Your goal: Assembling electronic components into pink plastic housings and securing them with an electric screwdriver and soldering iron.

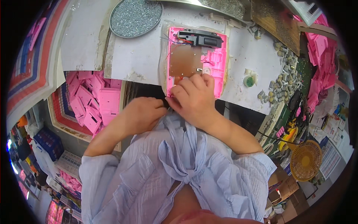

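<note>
A pink plastic casing [225,52] lies on the bench before me with its inside facing up. It holds a brown circuit board [184,61], a black module [203,39] across its far end and some thin wires. My right hand [195,97] lies over the casing's near edge, fingers bent onto the board's near end and thumb at the near left corner. Just left of that corner, at the bench edge, is my left hand [145,114] with its fingers curled in. A small dark bit shows by its fingertips; what it is cannot be made out.
A round metal tray [136,18] of screws stands at the far left. Small metal cylinders [279,86] lie heaped at the right, near a small green-topped container [248,81]. Pink panels [110,99] fill a bin below left. A yellow fan [305,160] stands lower right.
</note>
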{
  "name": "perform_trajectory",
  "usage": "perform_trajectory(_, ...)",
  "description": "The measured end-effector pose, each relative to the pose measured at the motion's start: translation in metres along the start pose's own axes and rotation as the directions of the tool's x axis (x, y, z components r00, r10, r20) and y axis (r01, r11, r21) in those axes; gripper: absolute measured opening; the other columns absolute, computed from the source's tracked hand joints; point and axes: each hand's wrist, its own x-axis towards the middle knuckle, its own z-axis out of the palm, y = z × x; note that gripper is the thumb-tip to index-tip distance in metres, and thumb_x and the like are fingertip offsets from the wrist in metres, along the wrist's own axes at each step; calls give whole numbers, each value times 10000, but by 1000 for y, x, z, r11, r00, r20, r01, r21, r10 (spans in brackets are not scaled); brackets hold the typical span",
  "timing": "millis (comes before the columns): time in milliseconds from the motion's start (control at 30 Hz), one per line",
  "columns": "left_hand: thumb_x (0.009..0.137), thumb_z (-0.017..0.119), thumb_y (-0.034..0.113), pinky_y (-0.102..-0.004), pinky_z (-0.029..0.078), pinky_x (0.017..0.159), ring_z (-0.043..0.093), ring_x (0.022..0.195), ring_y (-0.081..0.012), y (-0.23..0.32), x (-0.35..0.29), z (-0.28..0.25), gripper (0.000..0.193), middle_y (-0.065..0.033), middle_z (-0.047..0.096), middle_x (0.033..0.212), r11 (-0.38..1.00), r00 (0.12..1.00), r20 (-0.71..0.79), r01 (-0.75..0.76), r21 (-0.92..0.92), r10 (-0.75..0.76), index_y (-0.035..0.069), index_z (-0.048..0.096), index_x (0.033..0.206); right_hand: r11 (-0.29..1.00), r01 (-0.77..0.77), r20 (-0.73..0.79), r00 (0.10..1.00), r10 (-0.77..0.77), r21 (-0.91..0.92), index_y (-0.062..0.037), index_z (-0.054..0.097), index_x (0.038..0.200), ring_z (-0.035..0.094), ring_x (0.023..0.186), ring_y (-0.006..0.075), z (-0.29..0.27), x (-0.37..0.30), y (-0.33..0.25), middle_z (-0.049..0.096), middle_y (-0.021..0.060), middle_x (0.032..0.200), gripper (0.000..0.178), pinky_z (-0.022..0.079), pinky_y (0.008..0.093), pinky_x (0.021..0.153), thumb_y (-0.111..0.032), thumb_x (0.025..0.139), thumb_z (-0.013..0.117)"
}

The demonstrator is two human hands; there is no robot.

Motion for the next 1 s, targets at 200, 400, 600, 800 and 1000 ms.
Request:
perform_trajectory(200, 800, 814, 157, -470, 491, 705, 614, 813, -341, -18, 30, -1, 266, -97, 601, 875, 998, 942, -329, -64, 9, 63, 82, 657, 1002, 997, 4, 205, 978, -20, 77, -127, 659, 887, 570, 934, 258, -33, 7, 7, 612, 49, 904, 262, 393, 491, 934, -267, 727, 812)
perform_trajectory(400, 800, 839, 173, -407, 447, 598, 590, 715, -266, -30, 36, -10, 205, -44, 572, 825, 974, 929, -294, -210, 85, 226, 141, 690, 937, 905, -324, -261, 881, 395, 276, -41, 763, 947, 652, 797, 138, -152, 50, 150, 730, 46, 864, 110, 521, 298, 754, -91, 852, 788)
perform_trajectory(600, 767, 850, 164, -405, 467, 621, 606, 731, -267, -33, 40, -35, 202, -43, 595, 837, 975, 948, -229, -214, 57, 221, 130, 698, 895, 913, -40, -522, 830, -196, -406, -85, 771, 927, 636, 917, 295, -208, 213, 263, 757, 75, 982, 127, 512, 388, 860, -183, 847, 759)
perform_trajectory(800, 782, 830, 154, -412, 479, 630, 619, 743, -274, -26, 38, -35, 182, -51, 606, 845, 985, 951, -256, -174, 21, 174, 119, 690, 893, 740, 86, -472, 718, -510, -668, -92, 715, 1031, 662, 937, 313, -197, 296, 314, 714, 101, 997, 178, 528, 429, 839, -121, 859, 744)
perform_trajectory(1000, 780, 828, 148, -407, 481, 635, 618, 751, -270, -29, 35, -25, 179, -51, 591, 843, 986, 942, -294, -165, 13, 162, 117, 689, 888, 729, 84, -465, 719, -516, -679, -45, 683, 894, 615, 948, 349, -202, 302, 277, 666, 127, 905, 103, 523, 443, 813, -26, 800, 723)
